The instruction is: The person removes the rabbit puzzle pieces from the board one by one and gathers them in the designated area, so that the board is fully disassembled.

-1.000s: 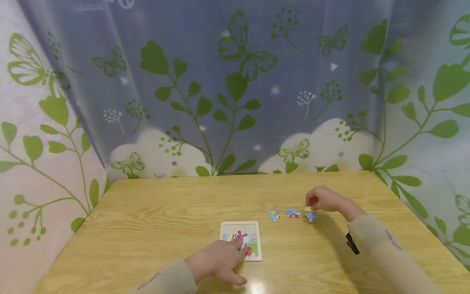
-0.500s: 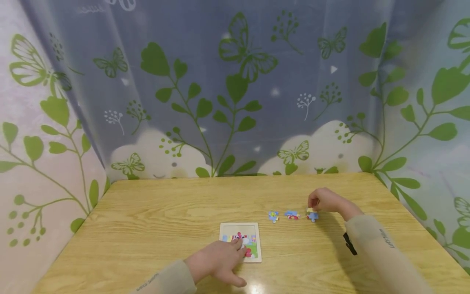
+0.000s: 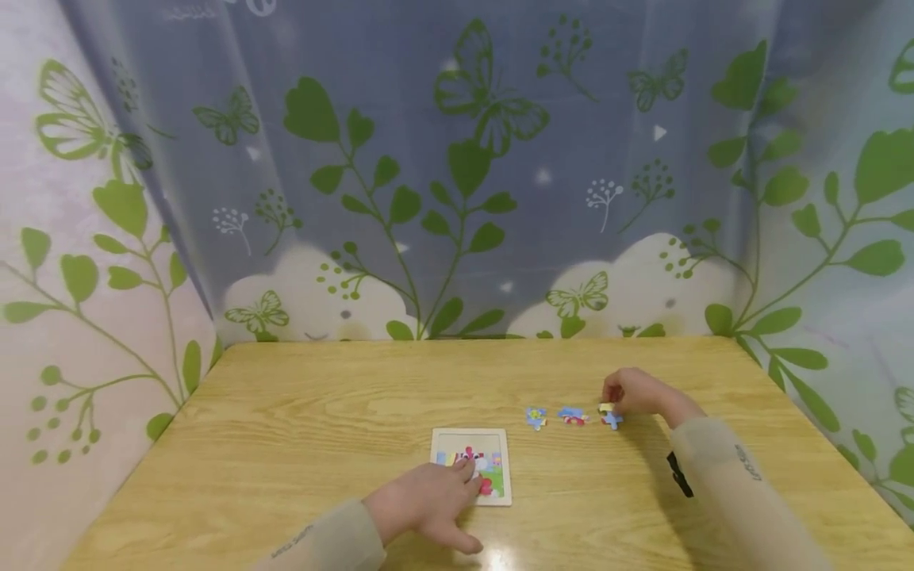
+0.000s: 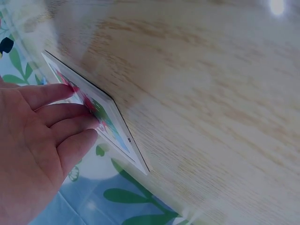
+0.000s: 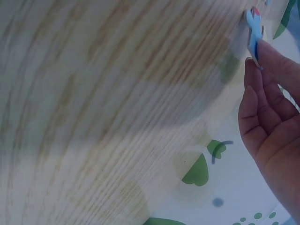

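A small square jigsaw puzzle in a pale frame lies on the table in the head view. Its lower part is filled with colourful picture pieces, while a plain strip shows along the top. My left hand rests on the puzzle, fingers extended over the picture and covering its left part. At the right, my right hand pinches a blue and yellow puzzle piece between thumb and fingertips. The right wrist view shows this puzzle piece edge-on, tilted at the fingertips.
Two loose blue puzzle pieces lie left of the right hand: a piece with a yellow mark and a blue and red piece. The wooden table ends at a patterned curtain behind.
My right hand has moved slightly right with its puzzle piece, widening the gap to the loose pieces. The piece has turned a little. My left hand stays on the puzzle.
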`<state>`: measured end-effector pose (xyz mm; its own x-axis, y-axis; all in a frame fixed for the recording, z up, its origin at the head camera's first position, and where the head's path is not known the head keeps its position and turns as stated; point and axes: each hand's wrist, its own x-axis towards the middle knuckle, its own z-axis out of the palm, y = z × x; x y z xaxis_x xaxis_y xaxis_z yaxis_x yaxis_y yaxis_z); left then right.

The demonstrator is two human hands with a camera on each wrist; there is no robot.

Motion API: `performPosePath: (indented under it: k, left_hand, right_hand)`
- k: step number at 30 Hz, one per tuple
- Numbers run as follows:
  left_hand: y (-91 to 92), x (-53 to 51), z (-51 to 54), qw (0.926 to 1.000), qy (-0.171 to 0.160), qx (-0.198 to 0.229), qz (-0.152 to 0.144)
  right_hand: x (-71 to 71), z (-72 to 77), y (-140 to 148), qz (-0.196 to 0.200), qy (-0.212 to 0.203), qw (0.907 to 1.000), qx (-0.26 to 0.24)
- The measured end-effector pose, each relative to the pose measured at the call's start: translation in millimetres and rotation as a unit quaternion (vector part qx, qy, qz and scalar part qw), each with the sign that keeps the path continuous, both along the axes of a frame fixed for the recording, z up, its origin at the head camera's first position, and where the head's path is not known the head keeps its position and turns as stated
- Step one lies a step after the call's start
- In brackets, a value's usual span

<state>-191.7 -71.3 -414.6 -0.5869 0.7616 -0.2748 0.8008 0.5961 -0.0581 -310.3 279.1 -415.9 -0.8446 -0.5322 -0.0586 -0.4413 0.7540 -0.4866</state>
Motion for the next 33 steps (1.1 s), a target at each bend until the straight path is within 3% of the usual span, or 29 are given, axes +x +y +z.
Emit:
performPosePath:
  k: [9,10,13,16,17,18,26,33]
  left_hand:
    - [1.5,-0.3,0.2,0.9999,-0.009,-0.011,0.008]
    - [1.1,-0.3,-0.5,0.9999,-0.008,-0.012,0.009]
    - [-0.2,0.1,-2.1,0.9999,0.000,-0.013,0.008]
    - [-0.1,0.1,-0.3,0.9999,0.004,-0.004,0.013]
    - [0.1,-0.4,0.3,0.9999,0.004,-0.001,0.015]
    - [0.2,-0.9,1.0,0.9998,0.004,0.001,0.017]
    - [0.7,3.4,3.4,0.9997,0.009,0.004,0.024]
    - [3.2,6.9,-2.3,0.9988,0.044,-0.008,0.021]
  right_hand:
    - [-0.6,-5.6,4,-0.007,-0.006,1.0000,-0.003]
    - [-14.2,-23.6,15,0.015,0.001,0.9998,-0.016]
    - [-17.0,-26.9,16,0.024,-0.001,0.9994,-0.024]
    - [-16.5,-25.7,15,0.015,0.001,0.9998,-0.017]
    - [-2.9,-8.3,4,-0.005,-0.003,1.0000,-0.001]
    - [-1.9,-6.6,3,-0.012,-0.003,0.9999,0.003]
    - [-0.6,-4.7,-4,-0.020,-0.001,0.9993,0.031]
    - [1.9,-2.6,-7,-0.015,0.010,0.9987,0.047]
